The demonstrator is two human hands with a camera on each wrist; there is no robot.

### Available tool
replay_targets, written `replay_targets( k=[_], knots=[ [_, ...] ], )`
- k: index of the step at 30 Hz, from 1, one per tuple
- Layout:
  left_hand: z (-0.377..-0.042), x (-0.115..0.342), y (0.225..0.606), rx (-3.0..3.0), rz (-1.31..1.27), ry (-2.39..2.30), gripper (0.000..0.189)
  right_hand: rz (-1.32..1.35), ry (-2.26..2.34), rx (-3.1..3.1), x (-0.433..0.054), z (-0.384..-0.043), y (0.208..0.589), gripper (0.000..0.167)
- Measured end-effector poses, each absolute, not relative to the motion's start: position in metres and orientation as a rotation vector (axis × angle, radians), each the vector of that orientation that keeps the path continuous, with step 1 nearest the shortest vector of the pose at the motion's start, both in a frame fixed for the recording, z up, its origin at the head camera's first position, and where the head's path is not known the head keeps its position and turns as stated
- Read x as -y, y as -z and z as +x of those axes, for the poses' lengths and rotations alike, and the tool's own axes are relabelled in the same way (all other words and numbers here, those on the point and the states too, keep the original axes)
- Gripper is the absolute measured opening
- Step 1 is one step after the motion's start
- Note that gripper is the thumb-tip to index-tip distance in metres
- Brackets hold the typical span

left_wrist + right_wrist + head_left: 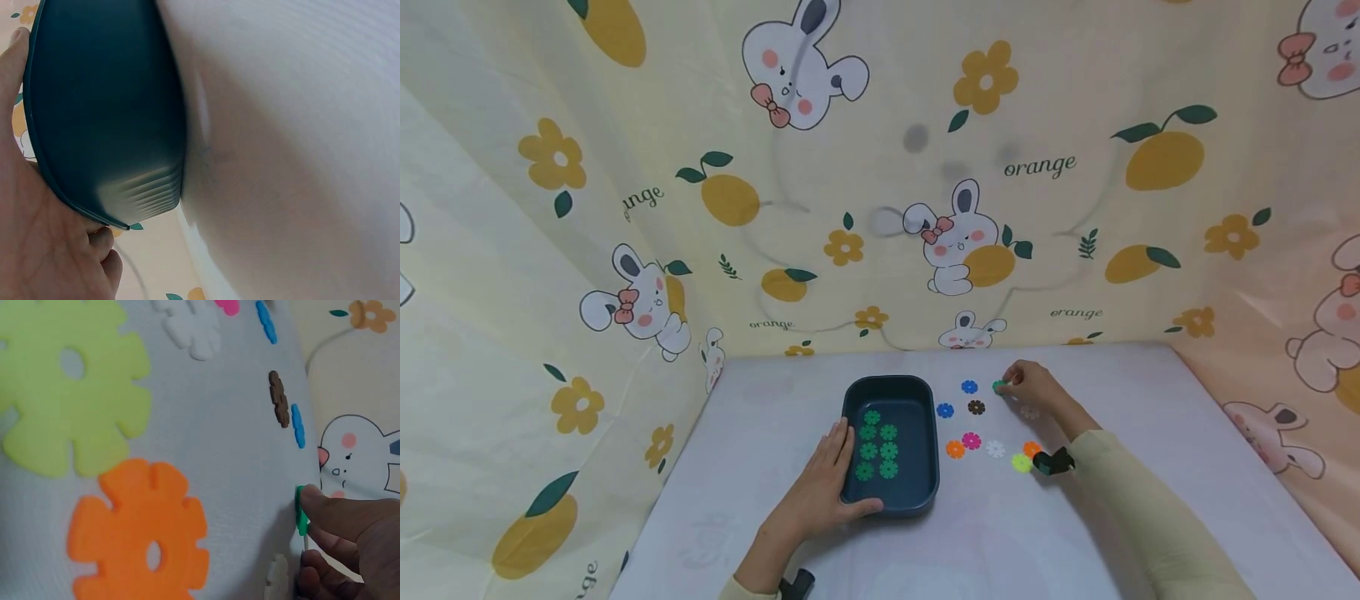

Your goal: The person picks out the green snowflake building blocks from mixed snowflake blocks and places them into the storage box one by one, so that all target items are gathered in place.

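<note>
A dark blue-green rectangular tray (898, 505) stands on the table, with several green flower-shaped discs (888, 450) lying in its left half. My left hand (820, 487) rests against the tray's left side, fingers stretched along the rim and thumb at the near edge. In the left wrist view, the palm lies beside the tray's outer wall (106, 112). At the far right of the loose pieces, my right hand (1037, 390) pinches a green disc (301, 511) between thumb and fingers, at table level. Next to that hand lies a white disc (277, 578), partly hidden.
Right of the tray lie blue discs (945, 410), a brown disc (976, 407), a pink disc (972, 441), orange discs (955, 450), another white disc (995, 449) and a yellow-green disc (1022, 462). A printed curtain (880, 183) hangs behind the table (760, 417) and at both sides.
</note>
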State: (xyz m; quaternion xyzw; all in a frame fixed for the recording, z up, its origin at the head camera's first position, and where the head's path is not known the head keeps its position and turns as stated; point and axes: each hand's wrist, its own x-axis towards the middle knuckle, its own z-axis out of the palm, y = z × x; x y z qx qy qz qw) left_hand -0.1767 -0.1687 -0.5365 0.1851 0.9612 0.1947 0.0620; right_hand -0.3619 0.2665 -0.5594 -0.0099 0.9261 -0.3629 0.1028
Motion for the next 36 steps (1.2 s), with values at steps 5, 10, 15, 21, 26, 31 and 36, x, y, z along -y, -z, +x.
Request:
replay_targets(
  k=[5,10,15,21,26,31,36],
  knots=[
    [-0.177,0.168,0.537,-2.908,0.553,-0.590,0.127,-0.016,1.065,-2.742,-0.262,-0.361,0.560,0.033],
    [-0.177,0.168,0.537,-2.912,0.548,-0.583,0.127,-0.081,1.124,-2.772,-0.254,-0.358,0.558,0.027],
    [-0.177,0.169,0.537,-2.909,0.551,-0.586,0.126,-0.240,1.244,-2.796,-0.243,-0.355,0.552,0.015],
    [-0.177,0.168,0.536,-2.909,0.557,-0.573,0.126,-0.311,1.373,-2.733,-0.220,-0.349,0.539,0.015],
    [-0.177,0.169,0.536,-2.917,0.564,-0.577,0.125,-0.401,1.512,-2.648,-0.199,-0.344,0.529,0.016],
    [-0.176,0.170,0.536,-2.912,0.565,-0.586,0.125,-0.474,1.613,-2.559,-0.179,-0.337,0.521,0.018],
    [-0.177,0.169,0.537,-2.909,0.553,-0.585,0.126,-0.548,1.657,-2.516,-0.162,-0.331,0.515,0.015]
  ],
)
